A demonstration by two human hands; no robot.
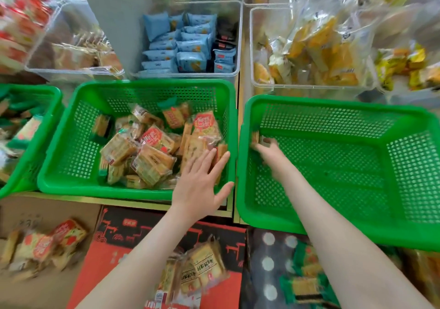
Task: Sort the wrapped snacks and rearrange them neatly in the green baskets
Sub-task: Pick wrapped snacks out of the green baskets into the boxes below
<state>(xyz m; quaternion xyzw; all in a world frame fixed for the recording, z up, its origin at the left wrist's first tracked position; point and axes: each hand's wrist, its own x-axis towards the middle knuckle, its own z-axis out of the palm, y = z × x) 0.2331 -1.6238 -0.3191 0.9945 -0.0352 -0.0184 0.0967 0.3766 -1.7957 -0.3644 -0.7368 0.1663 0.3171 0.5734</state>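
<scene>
Holds the left grip (202, 184) flat and unclenched, palm down, fingers straight and fanned, fingertips on the heaped wrapped snacks (147, 151), thumb over the near rim of the middle green basket (95, 190); reaches the right grip (266, 152) further forward, blurred, fingers bent round one small tan packet (255, 139), low in the far left corner of the right green basket (333, 120); stretches both bare forearms up from the bottom edge.

Three green baskets: one under each grip, and a third basket (35, 89) cut off to the left of the left grip; just the one packet seen in the right one; too many under the left grip to count.

Clear wrappers over tan crackers, several with red-orange labels, lying at all angles.

Beyond the grips, clear bins (190, 76) holding pale blue packs (166, 46) and yellow bags (321, 53); nearer than the grips, a red carton (107, 261) with more cracker packs (204, 268) on it.
</scene>
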